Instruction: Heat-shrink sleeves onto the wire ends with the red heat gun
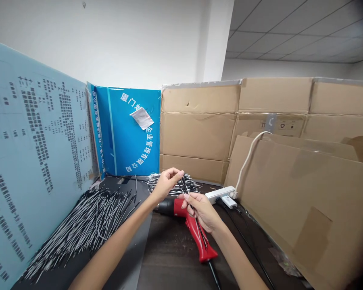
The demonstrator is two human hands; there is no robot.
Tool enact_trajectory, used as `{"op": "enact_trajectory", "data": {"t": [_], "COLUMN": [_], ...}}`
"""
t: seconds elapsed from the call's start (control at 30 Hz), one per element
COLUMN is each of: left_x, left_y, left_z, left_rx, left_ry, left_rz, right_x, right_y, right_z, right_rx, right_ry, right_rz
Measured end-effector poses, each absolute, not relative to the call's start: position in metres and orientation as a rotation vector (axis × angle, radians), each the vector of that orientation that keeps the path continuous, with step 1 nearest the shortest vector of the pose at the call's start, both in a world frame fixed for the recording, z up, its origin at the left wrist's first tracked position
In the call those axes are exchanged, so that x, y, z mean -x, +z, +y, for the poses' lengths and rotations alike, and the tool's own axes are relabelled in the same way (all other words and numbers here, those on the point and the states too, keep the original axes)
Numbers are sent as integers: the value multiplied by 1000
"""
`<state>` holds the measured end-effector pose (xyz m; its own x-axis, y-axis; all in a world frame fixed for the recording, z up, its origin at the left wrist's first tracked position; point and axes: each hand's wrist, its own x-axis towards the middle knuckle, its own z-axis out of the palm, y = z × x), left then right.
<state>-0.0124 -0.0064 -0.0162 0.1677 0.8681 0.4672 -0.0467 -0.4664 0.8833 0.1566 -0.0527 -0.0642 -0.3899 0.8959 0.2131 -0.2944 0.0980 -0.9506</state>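
The single view looks forward and down from the person's head over the tabletop (166,257), near enough that the left hand (167,184) and right hand (202,209) sit close to centre; white wall (124,40) fills eleven o'clock, ceiling (290,36) between one and two.
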Motion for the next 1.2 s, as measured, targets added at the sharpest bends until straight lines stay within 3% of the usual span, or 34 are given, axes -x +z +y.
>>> {"op": "enact_trajectory", "data": {"t": [0.37, 0.67, 0.87, 1.2], "left_x": [3, 16, 12, 4], "left_y": [-20, -11, -22, -17], "left_z": [-21, -16, -19, -24], "left_rx": [-1614, -1660, -1747, -1398], "left_ry": [1094, 1227, 1052, 1081], "left_rz": [690, 820, 817, 691], "right_x": [-158, -163, -163, -160], "right_y": [-60, -59, -60, -66], "right_z": [-52, -47, -47, -47], "right_rx": [641, 644, 633, 695], "right_ry": [1499, 1470, 1463, 1460], "right_rz": [-1278, -1256, -1285, -1356]}}
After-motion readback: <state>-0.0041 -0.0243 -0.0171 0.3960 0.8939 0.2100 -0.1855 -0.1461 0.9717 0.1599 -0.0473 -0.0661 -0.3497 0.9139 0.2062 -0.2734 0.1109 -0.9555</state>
